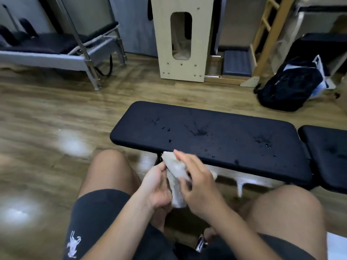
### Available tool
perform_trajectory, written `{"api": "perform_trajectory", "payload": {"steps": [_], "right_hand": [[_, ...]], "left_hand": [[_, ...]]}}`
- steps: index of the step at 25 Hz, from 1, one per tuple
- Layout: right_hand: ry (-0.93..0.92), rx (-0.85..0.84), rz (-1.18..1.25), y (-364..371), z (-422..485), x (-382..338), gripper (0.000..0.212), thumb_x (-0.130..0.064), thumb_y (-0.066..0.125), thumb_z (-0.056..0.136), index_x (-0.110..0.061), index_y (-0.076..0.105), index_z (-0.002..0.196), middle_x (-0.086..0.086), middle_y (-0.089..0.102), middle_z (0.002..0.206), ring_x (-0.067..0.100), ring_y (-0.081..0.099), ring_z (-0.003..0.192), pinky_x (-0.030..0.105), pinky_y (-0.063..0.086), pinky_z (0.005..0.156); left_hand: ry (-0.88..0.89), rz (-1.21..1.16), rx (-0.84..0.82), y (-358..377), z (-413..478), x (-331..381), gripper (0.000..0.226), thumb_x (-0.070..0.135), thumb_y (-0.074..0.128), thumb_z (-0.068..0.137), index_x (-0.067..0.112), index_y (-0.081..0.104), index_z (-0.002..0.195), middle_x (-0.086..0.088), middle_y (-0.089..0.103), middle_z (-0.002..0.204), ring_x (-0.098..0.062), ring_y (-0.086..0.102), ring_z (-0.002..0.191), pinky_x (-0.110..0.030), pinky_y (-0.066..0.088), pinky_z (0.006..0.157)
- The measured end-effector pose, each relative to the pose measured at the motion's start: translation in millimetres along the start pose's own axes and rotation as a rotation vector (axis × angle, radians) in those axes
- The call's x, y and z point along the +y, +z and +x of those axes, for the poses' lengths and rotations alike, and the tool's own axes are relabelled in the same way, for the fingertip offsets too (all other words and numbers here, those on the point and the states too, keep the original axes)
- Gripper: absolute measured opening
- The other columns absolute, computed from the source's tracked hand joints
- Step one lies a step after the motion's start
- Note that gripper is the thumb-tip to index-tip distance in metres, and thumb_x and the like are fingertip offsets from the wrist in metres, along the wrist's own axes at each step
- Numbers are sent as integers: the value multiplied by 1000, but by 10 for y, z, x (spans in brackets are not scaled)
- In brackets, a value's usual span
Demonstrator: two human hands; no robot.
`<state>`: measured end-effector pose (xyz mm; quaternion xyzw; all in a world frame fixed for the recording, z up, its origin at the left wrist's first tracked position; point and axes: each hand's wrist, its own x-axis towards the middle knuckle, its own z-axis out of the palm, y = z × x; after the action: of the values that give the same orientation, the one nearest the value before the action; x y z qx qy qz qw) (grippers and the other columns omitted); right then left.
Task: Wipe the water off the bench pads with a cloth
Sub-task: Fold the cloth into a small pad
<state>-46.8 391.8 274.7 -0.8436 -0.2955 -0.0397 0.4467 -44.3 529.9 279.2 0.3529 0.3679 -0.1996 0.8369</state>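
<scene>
I see left hand (pixel 157 186) gripping the cloth (pixel 176 171) low, right hand (pixel 197 188) curled over its top. Cloth is bunched above the knees, at the near edge of the bench pad (pixel 206 117); contact unclear. Water drops (pixel 199 132) are scattered on the pad.

Exercise studio, likely Pilates. Black padded bench (pixel 210 136) on wood-look floor (pixel 56 113). Beyond it, far left: metal-framed reformer bed (pixel 56 51). Straight behind: pale wooden box (pixel 181 72) with slot cut-out. Behind right: wooden ladder (pixel 270 29), black backpack (pixel 289 89).
</scene>
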Motion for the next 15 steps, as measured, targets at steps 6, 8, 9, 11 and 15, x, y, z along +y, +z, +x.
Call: {"api": "perform_trajectory", "payload": {"steps": [6,8,9,11,15], "right_hand": [[62,118,47,253,-158,-191,58,-12,64,81,-33,46,133,-15,47,128,4,56,108,21,50,86],[392,173,226,247,-46,-226,72,-21,78,75,-35,42,136,-20,47,123,0,59,92,11,49,74],[493,128,233,294,28,-208,72,-23,81,73,-33,45,135,-20,51,119,-1,60,85,10,48,71],[579,48,223,456,172,-138,60,-17,82,72,-27,56,126,-16,60,103,-1,61,74,11,49,69],[621,67,336,694,523,-87,36,3,70,77,-30,69,93,-9,61,75,6,58,68,18,49,67]], "left_hand": [[53,-147,-237,-174,-146,99,77,62,41,96,-6,66,122,-26,66,124,-39,69,106,-51,57,90],[48,-172,-285,-219,-120,81,70,54,37,100,-5,61,129,-29,63,127,-43,68,105,-54,58,84],[53,-195,-299,-267,-99,87,69,54,37,100,-4,59,131,-29,62,128,-44,67,108,-55,57,88],[74,-252,-319,-431,7,150,74,58,36,99,-3,54,136,-30,58,133,-44,59,122,-55,45,105],[46,-211,-342,-813,168,316,68,52,37,102,-3,51,140,-30,49,143,-38,47,136,-49,32,118]]}}
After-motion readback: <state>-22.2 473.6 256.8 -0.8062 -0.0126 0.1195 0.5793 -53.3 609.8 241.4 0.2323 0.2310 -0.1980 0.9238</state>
